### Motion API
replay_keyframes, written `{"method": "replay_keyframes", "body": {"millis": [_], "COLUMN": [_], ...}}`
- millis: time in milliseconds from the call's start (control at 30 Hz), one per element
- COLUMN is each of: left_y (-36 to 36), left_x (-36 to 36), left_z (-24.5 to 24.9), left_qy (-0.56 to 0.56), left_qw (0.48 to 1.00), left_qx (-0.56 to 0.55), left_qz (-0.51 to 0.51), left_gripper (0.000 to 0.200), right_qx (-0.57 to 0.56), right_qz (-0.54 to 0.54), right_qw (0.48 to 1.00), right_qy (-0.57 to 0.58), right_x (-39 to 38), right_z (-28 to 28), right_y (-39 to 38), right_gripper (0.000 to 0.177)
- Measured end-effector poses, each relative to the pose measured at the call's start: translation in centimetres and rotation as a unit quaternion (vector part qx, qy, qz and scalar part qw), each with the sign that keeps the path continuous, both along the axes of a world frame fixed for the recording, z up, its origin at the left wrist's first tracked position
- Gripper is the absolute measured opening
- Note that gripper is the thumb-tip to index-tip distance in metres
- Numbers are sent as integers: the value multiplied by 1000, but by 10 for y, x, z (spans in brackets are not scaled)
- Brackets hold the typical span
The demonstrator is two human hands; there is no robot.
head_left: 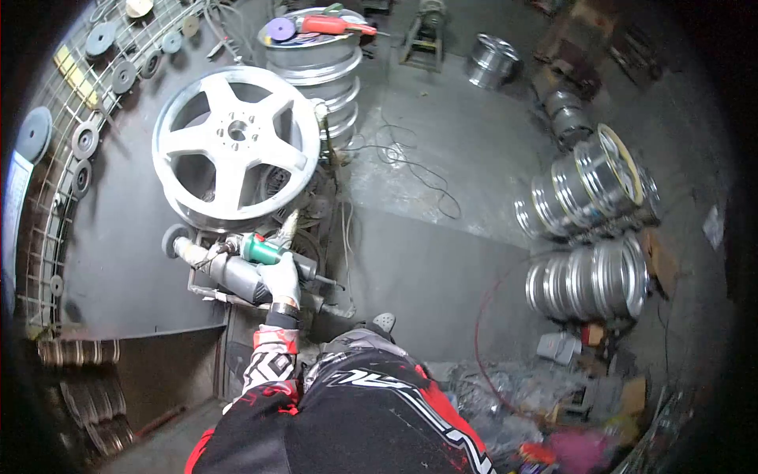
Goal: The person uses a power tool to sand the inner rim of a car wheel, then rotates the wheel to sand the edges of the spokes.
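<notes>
My left hand point(281, 280), in a pale glove with a dark band at the wrist, is closed around the body of a green power tool point(263, 250). Beneath and beside it lies a grey cylindrical machine point(237, 276) with a round disc at its left end. Just above the tool, a white five-spoke wheel rim point(230, 187) rests face up. Nowhere in the view does my right hand show.
Behind the white rim is a stack of silver rims point(335, 83) with a red grinder point(332, 25) on top. Discs hang on a wire rack point(54, 201) at left. More rims point(588, 280) lie at right. A cable point(430, 186) crosses the floor.
</notes>
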State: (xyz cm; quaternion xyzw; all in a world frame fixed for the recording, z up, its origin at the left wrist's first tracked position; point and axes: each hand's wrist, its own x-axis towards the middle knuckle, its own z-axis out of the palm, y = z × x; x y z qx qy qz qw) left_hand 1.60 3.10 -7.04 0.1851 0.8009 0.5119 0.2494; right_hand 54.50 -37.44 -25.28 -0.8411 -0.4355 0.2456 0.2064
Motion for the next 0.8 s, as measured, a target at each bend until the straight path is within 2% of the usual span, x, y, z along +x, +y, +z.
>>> {"method": "replay_keyframes", "body": {"millis": [67, 100, 133, 167, 233, 300, 333, 400, 433, 467, 500, 533, 567, 600, 633, 667, 700, 733, 800], "left_y": [11, 17, 19, 21, 30, 36, 40, 49, 56, 63, 60, 61, 56, 60, 57, 54, 53, 51, 48], "left_x": [40, 38, 58, 62, 67, 73, 68, 53, 49, 56, 40, 43, 46, 64, 61, 59, 60, 60, 60], "left_z": [65, 44, 89, 95, 99, 97, 91, 67, 53, 72, 49, 56, 58, 83, 85, 83, 77, 72, 74], "left_qy": [63, 96, 91, 93, 95, 136, 142, 132, 143, 103, 124, 142, 143, 151, 161, 168, 166, 157, 181], "left_qw": [989, 980, 967, 964, 960, 927, 910, 899, 883, 882, 888, 893, 890, 869, 868, 867, 873, 870, 876], "left_qx": [-120, -149, -209, -215, -220, -290, -335, -353, -360, -351, -331, -310, -330, -359, -377, -393, -373, -375, -342], "left_qz": [63, 92, 117, 123, 147, 196, 197, 224, 266, 298, 294, 293, 281, 305, 281, 254, 266, 279, 288], "left_gripper": [88, 88, 86, 86, 85, 77, 78, 79, 80, 81, 88, 97, 90, 83, 80, 77, 73, 73, 89], "right_qx": [-71, -90, -108, -117, -134, -148, -152, -140, -109, -54, -66, -99, -103, -106, -120, -106, -87, -94, -99], "right_qz": [-56, -93, -133, -153, -159, -129, -109, -52, -29, -9, -64, -139, -180, -216, -200, -184, -169, -155, -126], "right_qw": [995, 986, 973, 963, 954, 953, 953, 956, 944, 906, 797, 662, 724, 780, 784, 817, 847, 851, 849], "right_qy": [51, 101, 155, 187, 218, 229, 236, 253, 310, 419, 597, 730, 657, 578, 575, 536, 496, 493, 504], "right_x": [34, 53, 66, 83, 115, 143, 163, 204, 232, 263, 275, 285, 285, 276, 273, 265, 262, 256, 241], "right_z": [1, -1, -9, -12, -25, -46, -56, -94, -119, -153, -117, -74, -33, 8, 31, 59, 73, 87, 94], "right_y": [34, 53, 75, 97, 139, 184, 202, 250, 275, 304, 351, 401, 455, 499, 534, 566, 593, 616, 653], "right_gripper": [28, 28, 28, 28, 28, 28, 28, 28, 28, 28, 30, 35, 41, 50, 50, 56, 64, 64, 72]}}
